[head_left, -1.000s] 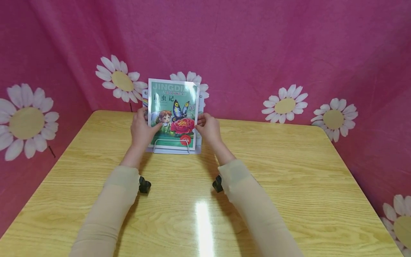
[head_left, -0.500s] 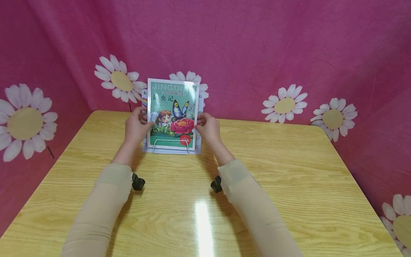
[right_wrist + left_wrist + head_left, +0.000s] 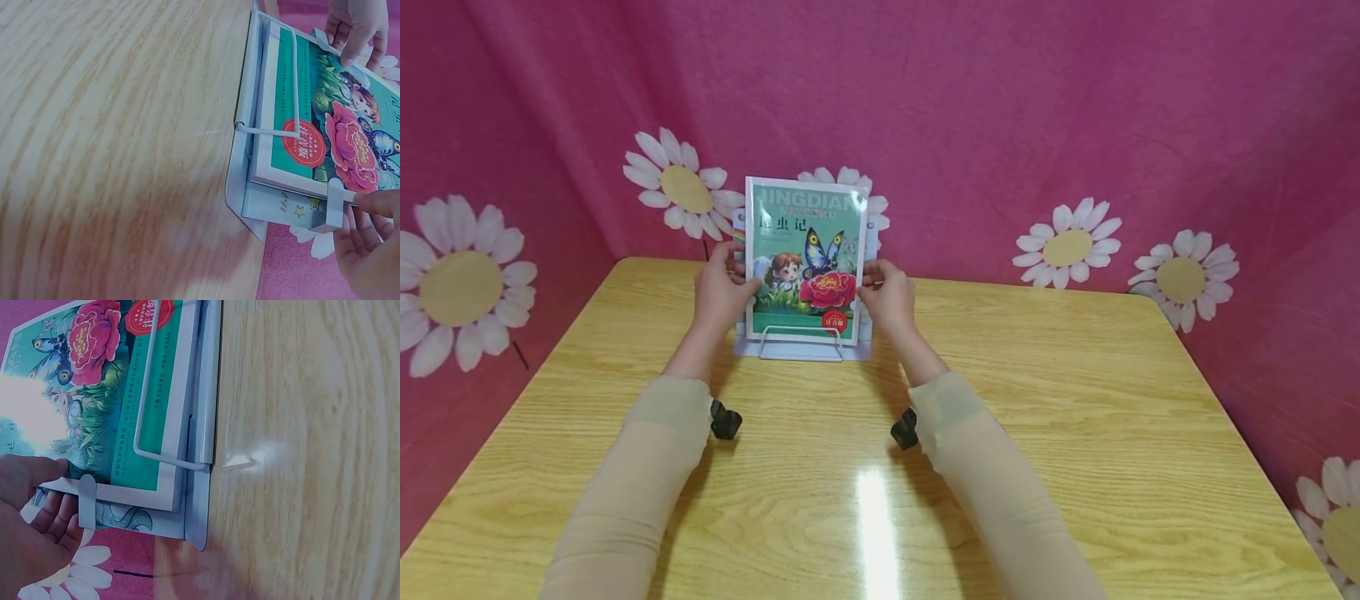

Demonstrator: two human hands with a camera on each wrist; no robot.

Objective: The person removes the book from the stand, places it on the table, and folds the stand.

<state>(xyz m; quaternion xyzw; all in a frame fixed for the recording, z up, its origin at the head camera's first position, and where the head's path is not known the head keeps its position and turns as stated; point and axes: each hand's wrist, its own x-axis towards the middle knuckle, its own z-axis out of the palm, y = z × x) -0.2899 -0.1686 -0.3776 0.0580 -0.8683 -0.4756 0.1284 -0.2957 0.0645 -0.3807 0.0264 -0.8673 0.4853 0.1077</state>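
Note:
A green picture book (image 3: 808, 258) with a butterfly, a child and a red flower on its cover leans upright on a pale book stand (image 3: 745, 348). The stand's wire holder (image 3: 801, 358) passes in front of the book's lower part. My left hand (image 3: 721, 287) grips the left edge, its thumb on the cover and its other fingers behind. At the right edge my right hand (image 3: 889, 296) pinches the book the same way. Side clips (image 3: 87, 503) of the stand sit close to the fingers; the right clip (image 3: 331, 206) shows in the right wrist view.
The stand is at the back of a wooden table (image 3: 1037, 417), close to a pink curtain (image 3: 940, 125) with large daisies. Black wrist cameras (image 3: 726, 421) hang below both sleeves. A bright reflection lies on the near tabletop.
My left hand has shifted left, its thumb drawing back from the cover to the book's edge. The book now sits slightly higher on the stand. My right hand has barely moved.

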